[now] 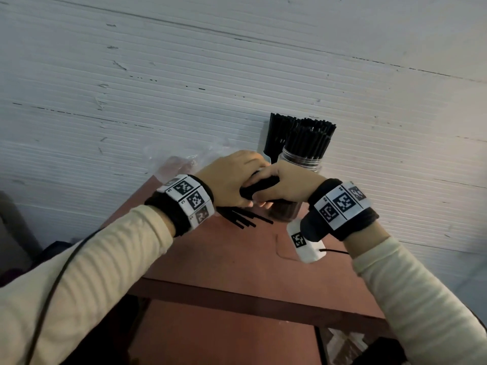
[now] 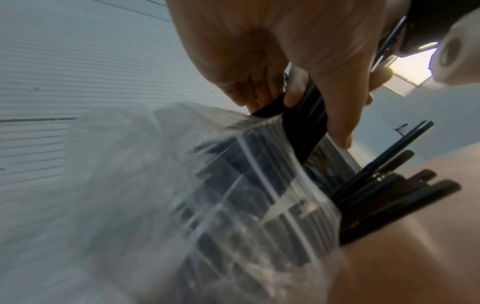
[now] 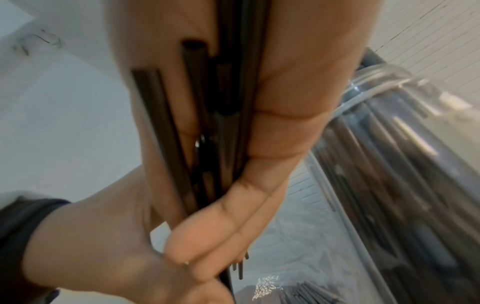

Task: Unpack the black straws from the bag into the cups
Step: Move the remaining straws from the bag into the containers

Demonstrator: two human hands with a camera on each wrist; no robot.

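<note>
Both hands meet over the back of the table around one bundle of black straws (image 1: 261, 186). My left hand (image 1: 229, 180) curls over its left end, and my right hand (image 1: 284, 185) grips its right end. In the right wrist view the right hand's fingers (image 3: 272, 144) wrap the straws (image 3: 228, 123). The clear plastic bag (image 2: 221, 205) with more straws inside lies under my left hand (image 2: 415, 257). Two clear cups (image 1: 300, 159) packed with upright straws (image 1: 279, 133) stand against the wall. Another clear cup (image 1: 283, 214) sits just below my right hand.
Several loose straws (image 1: 245, 221) lie on the reddish-brown table (image 1: 237, 259) under my left wrist. A white ribbed wall (image 1: 158, 88) rises right behind the cups. The crumpled bag (image 1: 184, 159) spreads over the table's back left corner.
</note>
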